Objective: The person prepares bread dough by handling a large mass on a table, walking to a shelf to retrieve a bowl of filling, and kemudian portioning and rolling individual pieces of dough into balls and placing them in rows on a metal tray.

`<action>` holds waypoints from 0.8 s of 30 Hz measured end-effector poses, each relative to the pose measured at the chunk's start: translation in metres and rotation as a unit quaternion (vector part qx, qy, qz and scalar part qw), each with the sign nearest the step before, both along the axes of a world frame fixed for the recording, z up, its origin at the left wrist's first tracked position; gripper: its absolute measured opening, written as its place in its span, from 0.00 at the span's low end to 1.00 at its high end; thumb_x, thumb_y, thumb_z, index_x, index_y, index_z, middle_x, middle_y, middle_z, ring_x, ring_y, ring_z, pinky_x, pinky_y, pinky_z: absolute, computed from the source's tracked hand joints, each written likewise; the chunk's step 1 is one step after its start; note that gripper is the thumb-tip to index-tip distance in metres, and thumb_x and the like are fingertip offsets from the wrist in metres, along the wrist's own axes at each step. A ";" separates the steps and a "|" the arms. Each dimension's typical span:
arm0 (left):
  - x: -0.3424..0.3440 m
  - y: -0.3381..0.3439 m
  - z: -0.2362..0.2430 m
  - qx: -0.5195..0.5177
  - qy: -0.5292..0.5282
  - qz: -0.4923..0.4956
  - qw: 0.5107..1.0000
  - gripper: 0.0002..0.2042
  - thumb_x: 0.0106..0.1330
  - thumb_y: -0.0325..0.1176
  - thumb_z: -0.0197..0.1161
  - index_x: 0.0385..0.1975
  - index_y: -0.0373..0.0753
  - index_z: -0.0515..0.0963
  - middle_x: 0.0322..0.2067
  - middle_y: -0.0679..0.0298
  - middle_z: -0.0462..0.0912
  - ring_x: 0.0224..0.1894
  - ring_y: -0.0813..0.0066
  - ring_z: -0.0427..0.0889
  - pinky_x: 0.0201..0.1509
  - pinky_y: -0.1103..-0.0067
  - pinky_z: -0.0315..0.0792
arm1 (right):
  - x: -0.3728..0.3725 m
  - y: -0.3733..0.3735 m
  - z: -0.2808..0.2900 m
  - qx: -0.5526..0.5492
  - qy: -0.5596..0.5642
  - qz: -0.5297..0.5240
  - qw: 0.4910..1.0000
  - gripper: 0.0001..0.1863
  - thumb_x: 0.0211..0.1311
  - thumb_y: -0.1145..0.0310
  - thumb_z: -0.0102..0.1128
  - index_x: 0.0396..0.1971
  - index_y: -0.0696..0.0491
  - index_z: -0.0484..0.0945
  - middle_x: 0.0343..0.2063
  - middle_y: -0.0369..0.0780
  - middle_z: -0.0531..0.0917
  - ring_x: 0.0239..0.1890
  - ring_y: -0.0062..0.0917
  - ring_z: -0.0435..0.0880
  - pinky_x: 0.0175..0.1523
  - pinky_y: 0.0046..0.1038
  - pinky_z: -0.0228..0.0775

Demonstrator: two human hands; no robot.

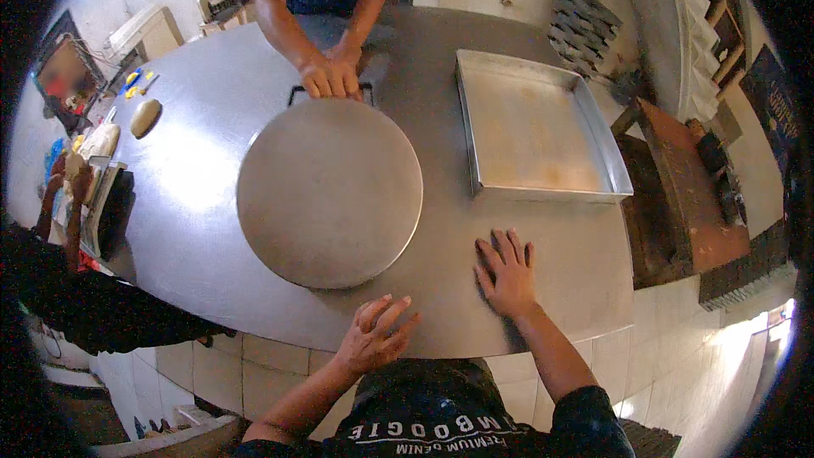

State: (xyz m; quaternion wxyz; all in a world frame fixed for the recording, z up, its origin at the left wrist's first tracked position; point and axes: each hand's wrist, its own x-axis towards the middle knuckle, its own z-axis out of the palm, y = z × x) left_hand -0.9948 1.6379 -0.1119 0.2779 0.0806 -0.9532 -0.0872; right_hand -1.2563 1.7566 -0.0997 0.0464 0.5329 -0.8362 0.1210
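A round grey metal plate (329,195) is on the steel table (449,305), just beyond my hands. My left hand (378,337) is near the table's front edge, close to the plate's near rim, its fingers loosely bent and apart with nothing in them. Fingers spread, my right hand (507,276) rests on the tabletop, below a shallow square metal pan (543,136) with bare inside. Across the table, a co-worker's hands (332,76) meet at the plate's far rim, over a dark handle (365,92).
At the far left lie a ball of dough (146,118) and small yellow and blue items (136,81). Another person's dark sleeve (93,305) reaches in beside a box-like scale (103,203). A brown wooden table (691,187) stands right of the steel one.
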 end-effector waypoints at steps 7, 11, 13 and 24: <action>-0.002 0.001 0.000 0.026 0.010 0.005 1.000 0.22 0.49 0.35 0.65 0.48 0.52 0.74 0.55 0.66 0.66 0.56 0.64 0.64 0.55 0.68 0.64 | -0.004 -0.025 -0.007 -0.046 -0.039 0.009 0.998 0.20 0.58 0.58 0.54 0.50 0.46 0.72 0.57 0.42 0.66 0.63 0.40 0.57 0.65 0.50 0.41; -0.007 0.002 -0.005 -0.010 0.022 0.025 0.999 0.20 0.48 0.33 0.66 0.44 0.51 0.77 0.53 0.64 0.68 0.55 0.59 0.64 0.55 0.66 0.65 | -0.002 -0.060 -0.010 -0.073 -0.051 0.063 0.994 0.18 0.57 0.60 0.56 0.48 0.46 0.72 0.56 0.41 0.67 0.63 0.40 0.58 0.65 0.48 0.43; -0.007 0.003 -0.001 -0.006 0.015 0.040 0.999 0.19 0.48 0.33 0.66 0.43 0.49 0.77 0.51 0.64 0.70 0.54 0.60 0.66 0.54 0.67 0.66 | -0.003 -0.067 -0.015 -0.066 -0.049 0.076 0.994 0.19 0.58 0.59 0.54 0.50 0.46 0.72 0.57 0.42 0.66 0.63 0.40 0.57 0.65 0.50 0.41; -0.017 0.008 0.003 0.017 -0.019 0.070 0.997 0.12 0.47 0.29 0.64 0.34 0.41 0.77 0.34 0.61 0.75 0.37 0.63 0.76 0.39 0.72 0.74 | -0.009 -0.062 -0.021 -0.061 -0.084 0.101 0.990 0.22 0.57 0.58 0.54 0.53 0.45 0.71 0.59 0.44 0.64 0.65 0.41 0.54 0.66 0.54 0.37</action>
